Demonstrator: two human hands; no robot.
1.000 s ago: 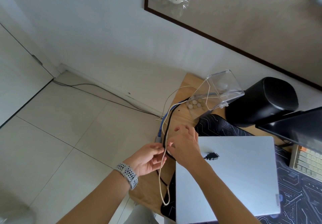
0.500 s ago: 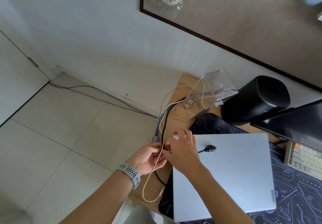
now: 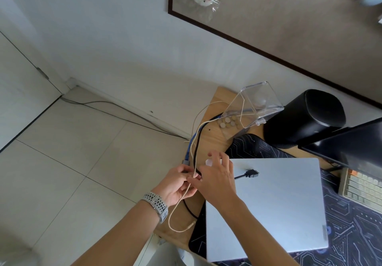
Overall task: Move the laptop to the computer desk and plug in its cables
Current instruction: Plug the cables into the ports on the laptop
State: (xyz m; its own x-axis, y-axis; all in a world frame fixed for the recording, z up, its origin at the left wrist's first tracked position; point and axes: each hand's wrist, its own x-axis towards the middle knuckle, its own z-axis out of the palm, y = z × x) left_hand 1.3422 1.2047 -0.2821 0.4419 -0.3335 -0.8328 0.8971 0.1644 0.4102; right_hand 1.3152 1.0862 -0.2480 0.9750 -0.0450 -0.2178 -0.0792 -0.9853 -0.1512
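Laptop: the laptop (image 3: 266,207) lies shut on the surface (image 3: 208,141), on the dark mat (image 3: 248,145); the move looks done, the plugging is left.
Change: over the last second the beige cable (image 3: 175,216) has been drawn up through the hands, so its loop hangs shorter and its plug end now lies at the surface's near edge.
Left hand: the left hand (image 3: 175,185) is pinched narrow on the beige cable beside the laptop's left edge.
Right hand: the right hand (image 3: 217,176) is curled around the black cable (image 3: 196,147) with two fingers lifted.
Spare plug: a black plug (image 3: 251,173) rests on the lid, unconnected.
Meaning: probably sorting the cables to free one plug; none is in yet.
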